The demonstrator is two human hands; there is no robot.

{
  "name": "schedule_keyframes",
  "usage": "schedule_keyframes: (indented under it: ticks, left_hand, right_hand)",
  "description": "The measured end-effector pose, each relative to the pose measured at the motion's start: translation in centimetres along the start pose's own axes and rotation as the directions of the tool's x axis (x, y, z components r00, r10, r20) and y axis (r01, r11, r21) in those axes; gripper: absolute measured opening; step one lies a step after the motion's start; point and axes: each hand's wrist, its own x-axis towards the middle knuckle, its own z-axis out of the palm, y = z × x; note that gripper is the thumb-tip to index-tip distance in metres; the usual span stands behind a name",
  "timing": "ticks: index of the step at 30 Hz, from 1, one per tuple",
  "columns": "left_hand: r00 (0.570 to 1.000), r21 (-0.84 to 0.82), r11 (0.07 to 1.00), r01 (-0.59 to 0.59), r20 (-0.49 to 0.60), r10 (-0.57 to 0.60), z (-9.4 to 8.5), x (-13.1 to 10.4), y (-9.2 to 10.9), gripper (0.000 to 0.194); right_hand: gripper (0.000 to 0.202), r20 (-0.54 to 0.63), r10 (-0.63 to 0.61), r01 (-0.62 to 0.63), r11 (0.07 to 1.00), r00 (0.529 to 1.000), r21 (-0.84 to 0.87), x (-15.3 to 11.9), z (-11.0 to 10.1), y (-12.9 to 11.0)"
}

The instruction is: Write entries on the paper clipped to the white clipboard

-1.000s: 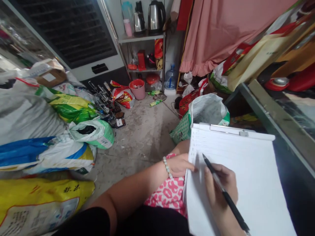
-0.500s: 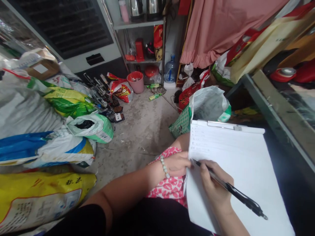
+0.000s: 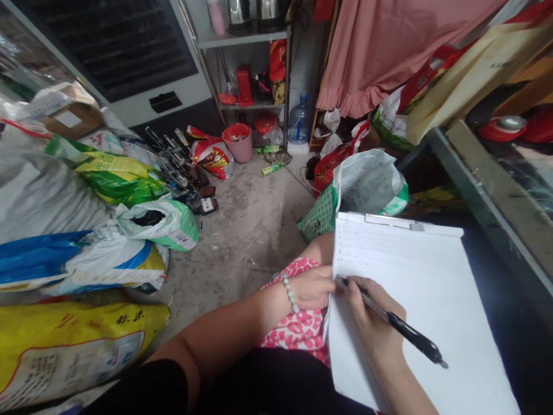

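Pen (image 3: 417,340): dark barrel with a clear section; right hand (image 3: 380,323) has it pinched low, point at the sheet's left margin. I'd expect light, stiff, a bit slick; best held near the tip.
Paper (image 3: 432,288): lower right of my view, above the patterned cloth (image 3: 298,334) on the lap. Probably light, easily creased; I'd take it by the side edges, off the writing.
Clip (image 3: 391,221): metal, top edge; looks rigid.
Left hand (image 3: 311,288): at the paper's left edge, thumb beside the pen point; can't tell whether fingers close underneath.
Handwriting: short rows, upper left; too small to read.
Yellow sack (image 3: 86,323): dark and red characters, printed panel; illegible to me. No brand I can confirm.
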Motion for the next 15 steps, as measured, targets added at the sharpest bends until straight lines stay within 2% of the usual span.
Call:
schedule_keyframes:
  ticks: [15]
  left_hand:
    - [0.999, 0.002, 1.000, -0.011, 0.031, 0.011, 0.00, 0.15, -0.11, 0.042]
  right_hand:
    - [0.024, 0.028, -0.001, 0.002, 1.000, 1.000, -0.029, 0.10, -0.03, -0.07]
